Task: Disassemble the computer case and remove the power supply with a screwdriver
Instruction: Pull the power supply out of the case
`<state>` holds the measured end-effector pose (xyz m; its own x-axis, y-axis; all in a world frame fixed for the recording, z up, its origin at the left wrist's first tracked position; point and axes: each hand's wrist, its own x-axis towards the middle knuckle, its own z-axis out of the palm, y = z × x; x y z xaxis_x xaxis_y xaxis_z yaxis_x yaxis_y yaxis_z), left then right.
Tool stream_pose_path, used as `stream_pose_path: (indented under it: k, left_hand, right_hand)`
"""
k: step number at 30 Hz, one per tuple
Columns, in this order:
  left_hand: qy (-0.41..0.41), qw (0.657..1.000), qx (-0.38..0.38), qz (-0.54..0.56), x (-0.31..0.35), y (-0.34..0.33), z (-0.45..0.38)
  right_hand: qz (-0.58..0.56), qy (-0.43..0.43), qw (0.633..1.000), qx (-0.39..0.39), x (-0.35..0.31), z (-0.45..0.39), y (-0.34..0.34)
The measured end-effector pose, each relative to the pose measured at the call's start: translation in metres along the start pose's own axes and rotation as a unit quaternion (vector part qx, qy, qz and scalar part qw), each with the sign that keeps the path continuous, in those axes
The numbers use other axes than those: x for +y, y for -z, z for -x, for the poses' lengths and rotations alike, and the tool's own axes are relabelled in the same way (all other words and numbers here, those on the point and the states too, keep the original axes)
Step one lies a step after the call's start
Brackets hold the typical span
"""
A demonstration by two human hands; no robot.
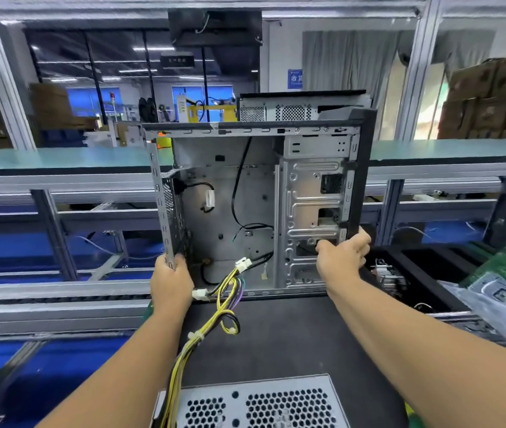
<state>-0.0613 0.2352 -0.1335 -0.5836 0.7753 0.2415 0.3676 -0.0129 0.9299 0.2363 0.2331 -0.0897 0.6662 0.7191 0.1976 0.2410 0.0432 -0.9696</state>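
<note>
Left hand (171, 278) has its fingers (180, 261) curled round the rear metal edge of the computer case (245, 208); right hand (343, 256) clamps the black front panel's lower edge, fingers (361, 239) wrapped round it. The case stands upright at the tabletop's (292, 335) far edge, open side facing us, long axis vertical, gripped both sides. The power supply (258, 403) lies out already, at the near edge, between the forearms, nearer than the case. Its yellow-and-black cable bundle (214, 319) runs up toward the case; whether any connector remains plugged is hard to tell. The supply's lower part is cut off. No screwdriver visible.
</note>
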Motion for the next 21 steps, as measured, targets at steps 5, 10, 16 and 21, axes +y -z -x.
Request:
stream_pose_path:
  k: [5,10,16,21]
  left_hand:
    - [0.0,1.0,-0.007,-0.025,-0.001,0.003,0.008]
    - [-0.012,0.999,-0.015,-0.035,-0.001,0.002,0.007]
    - [-0.003,0.998,-0.063,-0.021,0.004,0.008,0.006]
    - [0.039,0.99,-0.129,0.05,0.008,0.043,0.03]
  right_hand:
    - [0.012,0.004,1.0,-0.025,0.0,-0.001,0.004]
    - [0.003,0.001,0.999,-0.046,0.001,-0.009,0.006]
    - [-0.012,-0.054,0.982,-0.178,-0.014,0.001,0.044]
    - [-0.06,-0.048,0.969,-0.234,-0.038,0.067,0.103]
